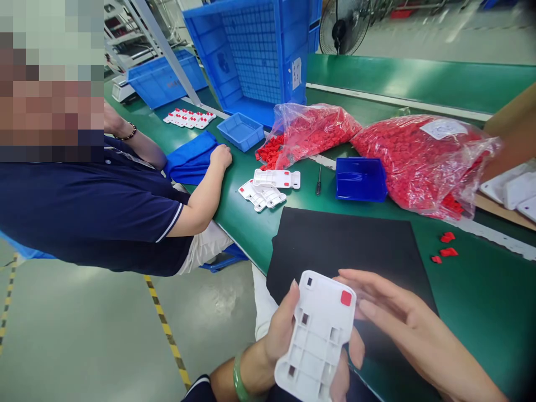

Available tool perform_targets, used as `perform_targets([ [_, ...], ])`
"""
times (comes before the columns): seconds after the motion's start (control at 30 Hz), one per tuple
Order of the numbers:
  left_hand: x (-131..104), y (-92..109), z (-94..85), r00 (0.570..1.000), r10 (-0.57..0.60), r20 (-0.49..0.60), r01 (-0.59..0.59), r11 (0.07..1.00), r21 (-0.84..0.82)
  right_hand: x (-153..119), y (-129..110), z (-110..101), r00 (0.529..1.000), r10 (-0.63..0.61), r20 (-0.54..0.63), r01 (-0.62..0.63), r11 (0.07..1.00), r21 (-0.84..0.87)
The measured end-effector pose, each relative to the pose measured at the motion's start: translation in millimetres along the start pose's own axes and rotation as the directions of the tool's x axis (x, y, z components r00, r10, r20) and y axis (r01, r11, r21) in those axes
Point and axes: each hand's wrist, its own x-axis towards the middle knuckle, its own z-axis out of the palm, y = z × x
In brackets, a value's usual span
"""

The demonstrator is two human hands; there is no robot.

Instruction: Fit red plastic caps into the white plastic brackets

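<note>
My left hand (pixel 281 329) is closed around a white plastic panel (pixel 320 335) with ribs and small square openings, tilted above the table's front edge. One red piece (pixel 346 298) sits in the panel's upper right corner. My right hand (pixel 389 312) is beside that corner, its fingers stretched and apart, slightly blurred. Whether its fingertips touch the panel's edge I cannot tell. Beneath my hands lies a black mat (pixel 347 240). Three small red pieces (pixel 448 252) lie on the green table (pixel 494 301) to the right.
Beyond the mat are white panels (pixel 276 178), a screwdriver (pixel 319 181), a dark blue bin (pixel 360 187) and bags of red pieces (pixel 419 162), (pixel 322 128). A co-worker (pixel 125 201) sits at left near a blue cloth (pixel 192 159). Blue crates (pixel 251 56) stand behind.
</note>
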Motion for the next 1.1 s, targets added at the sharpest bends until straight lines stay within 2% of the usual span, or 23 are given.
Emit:
perform_targets([
  [0.07, 0.8, 3.7, -2.0, 0.997, -0.045, 0.065, 0.050, 0.997, -0.066, -0.8, 1.0, 2.4, 0.999, 0.034, 0.036, -0.039, 0.987, 0.157],
  [0.13, 2.4, 6.3, -0.9, 0.995, -0.054, 0.087, 0.062, 0.994, -0.092, -2.7, 0.7, 5.6, 0.998, 0.043, 0.054, -0.054, 0.972, 0.230],
  [0.33, 6.3, 3.7, 10.3, 0.998, 0.006, 0.055, -0.003, 0.999, -0.053, -7.6, -1.7, 10.1, 0.999, 0.008, 0.033, -0.015, 0.973, 0.231],
  [0.47, 3.4, -4.4, 15.6, 0.996, 0.055, -0.069, -0.049, 0.996, 0.080, -9.1, -5.5, 14.0, 1.000, -0.003, 0.020, -0.001, 0.981, 0.193],
  [0.67, -3.7, -13.5, 16.8, 0.962, 0.176, -0.207, -0.095, 0.931, 0.351, -10.5, -5.8, 19.0, 0.999, 0.033, 0.037, -0.037, 0.991, 0.131],
  [0.83, -4.9, -14.3, 15.4, 0.924, 0.318, -0.213, -0.122, 0.772, 0.624, -7.1, -1.4, 20.0, 0.998, -0.016, 0.068, 0.009, 0.994, 0.110],
  [0.87, -3.7, -13.8, 14.5, 0.923, 0.325, -0.205, -0.123, 0.756, 0.643, -5.9, -0.9, 18.4, 0.997, -0.015, 0.077, 0.008, 0.995, 0.097],
  [0.93, 0.4, -11.9, 12.0, 0.941, 0.287, -0.177, -0.134, 0.799, 0.586, -3.3, 1.8, 10.4, 0.997, -0.017, 0.073, 0.013, 0.999, 0.047],
  [1.0, 5.6, -8.7, 9.1, 0.965, 0.229, -0.125, -0.163, 0.903, 0.398, -1.2, 10.0, -5.1, 0.998, -0.066, -0.024, 0.064, 0.996, -0.059],
  [1.03, 8.0, -6.7, 8.0, 0.974, 0.207, -0.097, -0.172, 0.944, 0.283, -0.4, 17.2, -15.2, 0.985, -0.106, -0.137, 0.084, 0.984, -0.157],
  [1.07, 10.0, -4.3, 7.1, 0.979, 0.191, -0.068, -0.176, 0.968, 0.181, 0.4, 26.9, -26.2, 0.950, -0.152, -0.272, 0.070, 0.955, -0.289],
  [1.1, 11.5, -1.9, 6.5, 0.982, 0.182, -0.040, -0.177, 0.979, 0.104, 1.1, 38.8, -37.3, 0.885, -0.217, -0.412, 0.015, 0.898, -0.440],
])
